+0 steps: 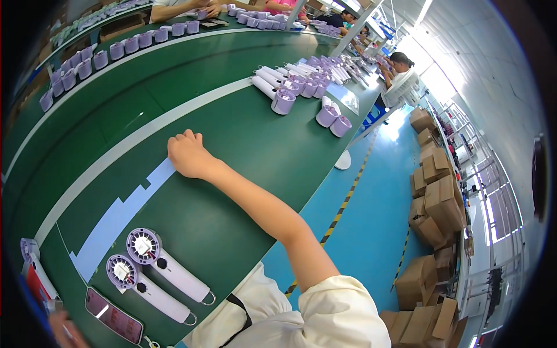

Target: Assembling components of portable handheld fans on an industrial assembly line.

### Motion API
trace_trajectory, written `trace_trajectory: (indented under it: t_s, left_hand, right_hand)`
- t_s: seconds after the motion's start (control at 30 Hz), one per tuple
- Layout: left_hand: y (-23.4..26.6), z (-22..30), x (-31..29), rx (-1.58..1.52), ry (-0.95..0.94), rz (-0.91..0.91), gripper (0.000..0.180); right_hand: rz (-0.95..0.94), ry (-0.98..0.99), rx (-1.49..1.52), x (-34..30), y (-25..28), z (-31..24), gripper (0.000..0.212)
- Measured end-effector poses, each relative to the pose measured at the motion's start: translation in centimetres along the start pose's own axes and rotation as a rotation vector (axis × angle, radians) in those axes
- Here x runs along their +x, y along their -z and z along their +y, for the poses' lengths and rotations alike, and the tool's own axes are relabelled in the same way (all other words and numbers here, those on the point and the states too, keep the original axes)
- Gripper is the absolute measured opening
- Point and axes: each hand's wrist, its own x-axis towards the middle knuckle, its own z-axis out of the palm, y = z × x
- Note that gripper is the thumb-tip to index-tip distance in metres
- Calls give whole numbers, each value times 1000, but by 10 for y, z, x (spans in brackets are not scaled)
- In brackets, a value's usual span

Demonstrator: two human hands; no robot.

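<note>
Hands well apart. Right hand (191,155) rests at the far end of a pale blue strip (107,229), fingers bent, forearm crossing the green worktop (249,174) from the lower right. Strip lies flat, long and narrow, with notched edges, wider towards the lower left. Left hand (68,333) at the lower left rim, dark and blurred, near a white-handled fan (43,276) and a red item (34,285). Grip cannot be told for either hand: the right's fingertips are largely hidden, the left is too indistinct. Between strip and person, two more handheld fans lie side by side: upper fan (177,278) and lower fan (158,299), purple round heads to the left, pale handles slanting down to wire loops. Phone (115,316) just below them, face up, screen lit. Farther along: a cluster of purple-and-white fans (284,100), then a seated co-worker (401,82). Cardboard boxes (444,203) line the blue floor (331,255) at right.
</note>
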Motion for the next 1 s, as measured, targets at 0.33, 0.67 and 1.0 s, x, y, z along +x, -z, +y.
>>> trace_trajectory:
  t_s: [0.33, 0.67, 1.0]
  left_hand:
    - [-94, 196, 13, -242, -73, -244, 17]
    - [-109, 207, 15, -126, -172, -177, 28]
    - [-131, 244, 31, -219, -763, -4, 23]
  right_hand:
    - [65, 23, 524, -12, 27, 11, 8]
    - [257, 53, 392, -26, 47, 20, 11]
    - [-119, -38, 1007, -60, 64, -89, 17]
